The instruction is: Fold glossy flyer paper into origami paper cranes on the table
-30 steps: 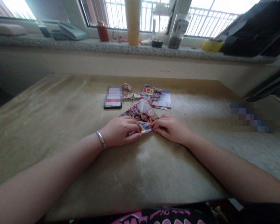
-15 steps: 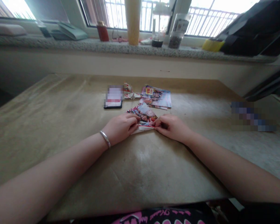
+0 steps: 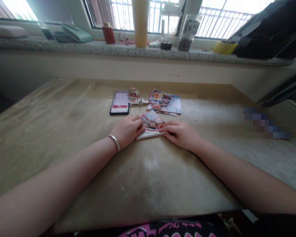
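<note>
A printed sheet of paper (image 3: 151, 122), folded to a point at the far side, lies on the table between my hands. Its near edge is turned up as a white strip with a red line. My left hand (image 3: 128, 129), with a silver bangle at the wrist, has its fingers curled over the left end of the paper. At the right end, my right hand (image 3: 179, 132) pinches the strip between thumb and fingers. The left fingertips are partly hidden.
Beyond the paper lie a phone (image 3: 119, 104), a folded paper piece (image 3: 137, 98) and a stack of printed sheets (image 3: 166, 102). A blurred long item (image 3: 266, 123) rests far right on the table (image 3: 148, 184). Bottles and jars line the windowsill (image 3: 88, 46).
My left hand has shifted left and slightly away from me along the paper, uncovering more of the white strip. My right fingers have moved a little over the right end.
</note>
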The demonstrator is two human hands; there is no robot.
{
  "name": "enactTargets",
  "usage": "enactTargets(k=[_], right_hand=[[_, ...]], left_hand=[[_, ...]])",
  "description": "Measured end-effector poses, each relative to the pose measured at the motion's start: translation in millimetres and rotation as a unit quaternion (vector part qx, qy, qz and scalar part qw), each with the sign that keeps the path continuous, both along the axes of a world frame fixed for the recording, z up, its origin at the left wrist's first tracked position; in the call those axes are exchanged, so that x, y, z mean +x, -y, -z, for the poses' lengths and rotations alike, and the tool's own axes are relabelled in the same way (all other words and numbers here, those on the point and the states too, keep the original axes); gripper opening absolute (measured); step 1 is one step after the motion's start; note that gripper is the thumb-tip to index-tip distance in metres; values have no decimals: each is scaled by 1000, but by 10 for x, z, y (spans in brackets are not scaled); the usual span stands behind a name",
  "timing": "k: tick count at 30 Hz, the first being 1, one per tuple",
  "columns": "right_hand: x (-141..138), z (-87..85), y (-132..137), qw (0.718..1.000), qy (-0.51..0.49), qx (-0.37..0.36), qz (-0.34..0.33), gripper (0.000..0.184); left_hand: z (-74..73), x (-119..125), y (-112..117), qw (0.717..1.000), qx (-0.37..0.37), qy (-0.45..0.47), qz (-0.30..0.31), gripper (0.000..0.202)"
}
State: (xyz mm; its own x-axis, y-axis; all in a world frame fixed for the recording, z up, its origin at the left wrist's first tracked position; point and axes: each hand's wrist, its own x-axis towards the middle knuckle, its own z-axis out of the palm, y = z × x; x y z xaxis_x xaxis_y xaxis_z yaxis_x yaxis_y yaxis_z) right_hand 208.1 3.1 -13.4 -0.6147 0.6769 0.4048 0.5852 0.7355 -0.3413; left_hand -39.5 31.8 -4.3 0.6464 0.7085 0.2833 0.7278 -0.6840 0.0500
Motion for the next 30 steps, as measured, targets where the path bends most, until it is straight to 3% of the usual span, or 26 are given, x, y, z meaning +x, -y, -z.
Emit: enactTargets(k=[17, 24, 30], right_hand=[[-17, 21, -6, 996, 67, 63, 12, 25], [-22, 9, -1, 994, 78, 71, 13, 26], [-9, 18, -16, 991, 92, 91, 20, 25]], left_hand=[[9, -18, -54, 999, -1, 39, -3, 20], [-68, -111, 86, 993, 32, -3, 114, 29], [-77, -111, 136, 985, 84, -36, 144, 28]])
